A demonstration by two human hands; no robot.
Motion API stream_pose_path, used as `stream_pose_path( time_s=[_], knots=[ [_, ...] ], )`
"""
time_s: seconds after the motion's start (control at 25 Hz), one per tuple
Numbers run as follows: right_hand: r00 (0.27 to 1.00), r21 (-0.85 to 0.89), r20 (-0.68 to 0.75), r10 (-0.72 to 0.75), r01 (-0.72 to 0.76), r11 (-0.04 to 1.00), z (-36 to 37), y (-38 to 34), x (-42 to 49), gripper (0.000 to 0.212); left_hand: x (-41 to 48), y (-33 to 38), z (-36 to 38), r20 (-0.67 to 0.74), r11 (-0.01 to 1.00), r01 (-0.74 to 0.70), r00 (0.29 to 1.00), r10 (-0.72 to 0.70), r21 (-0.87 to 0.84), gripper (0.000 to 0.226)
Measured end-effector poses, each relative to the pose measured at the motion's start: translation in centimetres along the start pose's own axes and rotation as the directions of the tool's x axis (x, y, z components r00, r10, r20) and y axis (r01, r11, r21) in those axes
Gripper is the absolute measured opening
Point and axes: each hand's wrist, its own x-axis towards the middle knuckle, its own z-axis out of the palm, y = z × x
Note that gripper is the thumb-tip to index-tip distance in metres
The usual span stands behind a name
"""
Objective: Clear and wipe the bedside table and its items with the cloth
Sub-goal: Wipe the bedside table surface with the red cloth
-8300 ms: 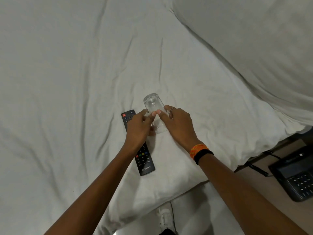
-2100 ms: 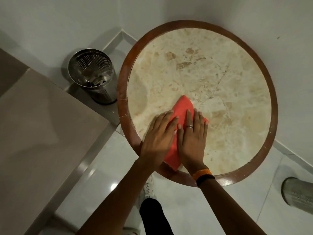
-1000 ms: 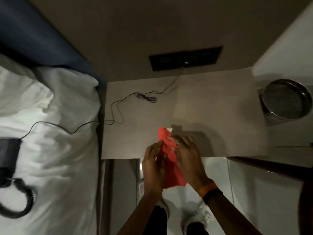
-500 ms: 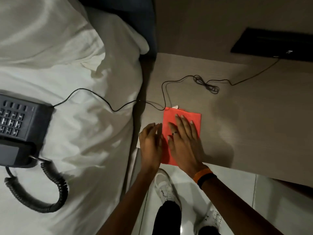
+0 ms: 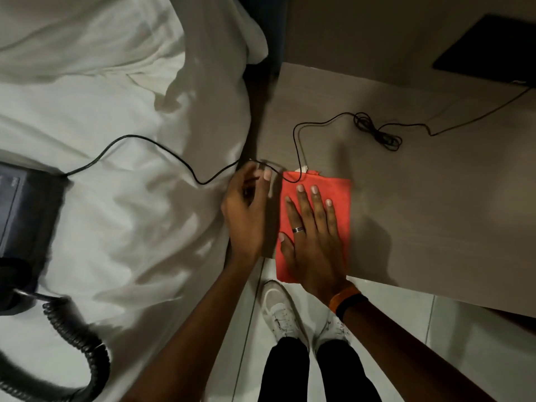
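The beige bedside table (image 5: 435,198) stands to the right of the bed. A folded red cloth (image 5: 343,204) lies at its front left corner, its near end hanging over the front edge. My right hand (image 5: 313,242) lies flat on the cloth, fingers spread. My left hand (image 5: 246,216) is at the table's left edge beside the cloth, fingers curled at the thin black phone cord (image 5: 295,134). It is blurred, so whether it grips the cord is unclear.
A dark telephone (image 5: 26,210) with a coiled handset cord (image 5: 75,338) sits on the white bed (image 5: 130,97) at the left. The thin cord runs across the table through a bundled loop (image 5: 377,132) toward a black wall panel (image 5: 490,47). My shoes (image 5: 278,311) stand on pale floor tiles.
My left hand has left the cloth's side and moved up and left to the phone cord at the table edge. My right hand stays flat on the cloth.
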Motion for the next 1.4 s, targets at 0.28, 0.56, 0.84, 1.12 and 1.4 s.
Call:
stream_pose_path(
  time_s=[0.28, 0.56, 0.84, 1.12, 1.4],
  knots=[
    [0.95, -0.029, 0.053, -0.307, 0.309, 0.951, 0.1, 0.6, 2.4, 0.06, 3.8, 4.5, 2.5, 0.046, 0.964, 0.018, 0.999, -0.006, -0.264, 0.014],
    [0.938, -0.063, -0.059, -0.342, 0.338, 0.939, -1.2, 3.0, 9.6, 0.061, 8.4, 4.3, 3.6, 0.075, 0.984, -0.105, 0.99, 0.117, -0.147, 0.012],
    [0.972, -0.125, -0.154, -0.177, 0.159, 0.979, -3.7, 11.6, 20.5, 0.067, 8.7, -0.8, 2.7, 0.378, 0.732, -0.424, 0.894, 0.242, 0.533, 0.062],
    [0.986, -0.057, -0.139, -0.088, 0.08, 0.995, -3.7, 10.9, 18.8, 0.071, 4.8, -3.9, 3.0, 0.464, 0.396, -0.535, 0.844, 0.268, 0.746, 0.078],
    [0.995, 0.007, -0.086, 0.052, -0.051, 0.999, -2.6, 11.4, 5.2, 0.069, -0.9, -7.1, 2.8, 0.561, 0.193, -0.64, 0.755, 0.34, 0.744, 0.073]
  ],
)
